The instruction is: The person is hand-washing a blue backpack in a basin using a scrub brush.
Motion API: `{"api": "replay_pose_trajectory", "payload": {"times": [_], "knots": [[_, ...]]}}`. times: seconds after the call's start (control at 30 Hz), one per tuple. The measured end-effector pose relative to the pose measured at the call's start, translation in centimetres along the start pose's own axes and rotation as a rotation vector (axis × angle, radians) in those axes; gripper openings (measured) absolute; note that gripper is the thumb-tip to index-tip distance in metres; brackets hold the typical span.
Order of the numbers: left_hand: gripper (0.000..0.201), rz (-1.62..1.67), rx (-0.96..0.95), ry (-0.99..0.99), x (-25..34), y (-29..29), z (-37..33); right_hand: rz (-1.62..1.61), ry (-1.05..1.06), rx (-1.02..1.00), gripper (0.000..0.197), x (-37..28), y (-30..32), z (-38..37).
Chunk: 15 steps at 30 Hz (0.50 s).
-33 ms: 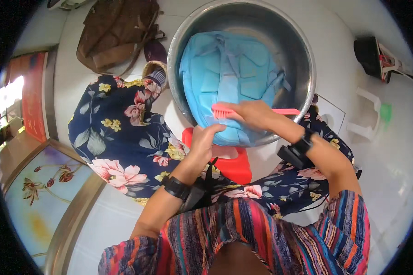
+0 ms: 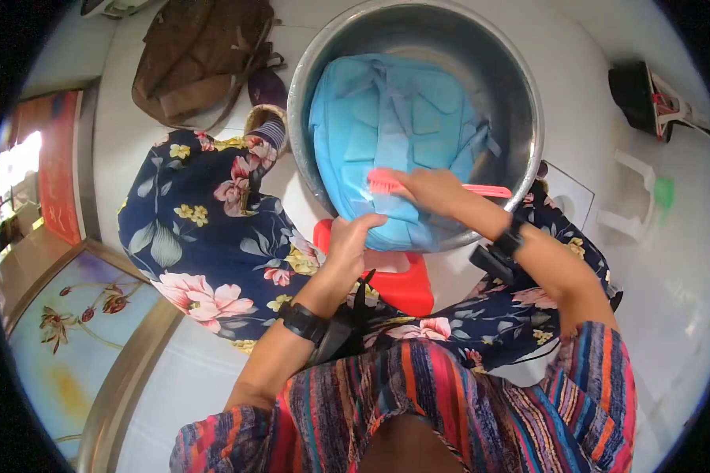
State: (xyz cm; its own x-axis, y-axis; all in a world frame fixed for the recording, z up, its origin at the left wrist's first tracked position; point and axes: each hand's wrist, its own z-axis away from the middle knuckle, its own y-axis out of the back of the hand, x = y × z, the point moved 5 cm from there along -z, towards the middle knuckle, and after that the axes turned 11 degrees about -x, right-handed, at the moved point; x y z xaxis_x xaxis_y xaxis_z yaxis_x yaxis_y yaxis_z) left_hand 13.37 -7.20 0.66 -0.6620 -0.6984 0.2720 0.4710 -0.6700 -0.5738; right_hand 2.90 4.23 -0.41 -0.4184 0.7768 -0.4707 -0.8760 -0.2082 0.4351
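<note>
My right hand (image 2: 430, 189) grips pink brush (image 2: 386, 183) on blue backpack (image 2: 394, 134) in steel basin (image 2: 528, 102) on floor; left hand (image 2: 349, 240) clamps bag's near edge (at basin rim). Scrubbing underway, no suds visible, most of the bag looks undone.

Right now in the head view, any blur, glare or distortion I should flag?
Head view: strong fisheye, black corners, the floor edges at the left bend toward the rim. The metal basin shows soft highlights on its rim, nothing blown out. The right hand with the pink brush is slightly motion-blurred; the left hand and blue backpack read sharper. A bright patch glares at the far left edge.
</note>
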Motion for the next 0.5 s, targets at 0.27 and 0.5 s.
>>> {"api": "replay_pose_trajectory", "payload": {"times": [0.27,0.5], "knots": [[0.038,-0.062,-0.086,-0.109,0.5,-0.6,0.1,0.092,-0.154,0.511,0.039,9.1,2.5,-5.2],[0.043,0.001,-0.068,-0.031,0.2,-0.8,-0.4,-1.095,-0.248,0.126,0.046,9.4,-0.9,-2.3]]}}
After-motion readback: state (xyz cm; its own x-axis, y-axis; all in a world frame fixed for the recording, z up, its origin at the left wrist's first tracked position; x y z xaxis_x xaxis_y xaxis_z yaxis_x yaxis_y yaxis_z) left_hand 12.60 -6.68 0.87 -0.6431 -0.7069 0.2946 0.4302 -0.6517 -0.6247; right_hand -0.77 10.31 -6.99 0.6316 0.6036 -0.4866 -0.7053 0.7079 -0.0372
